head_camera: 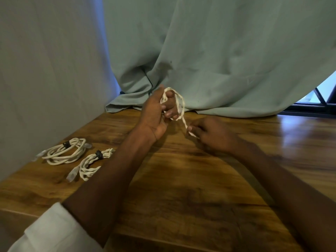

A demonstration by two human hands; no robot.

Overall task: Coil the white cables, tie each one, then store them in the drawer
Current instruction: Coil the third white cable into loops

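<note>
A white cable (179, 102) is looped several times around the fingers of my left hand (156, 113), which is raised above the wooden table (181, 179) and holds the loops. The cable's free end runs down to my right hand (211, 135), which pinches it just above the tabletop. Two coiled white cables lie at the left of the table, each bound with a black tie: one (63, 151) nearer the wall, the other (91, 163) beside it. No drawer is in view.
A pale green curtain (218, 60) hangs behind the table and bunches on its far edge. A grey wall (45, 70) borders the table's left side. A window frame (312, 104) shows at the far right.
</note>
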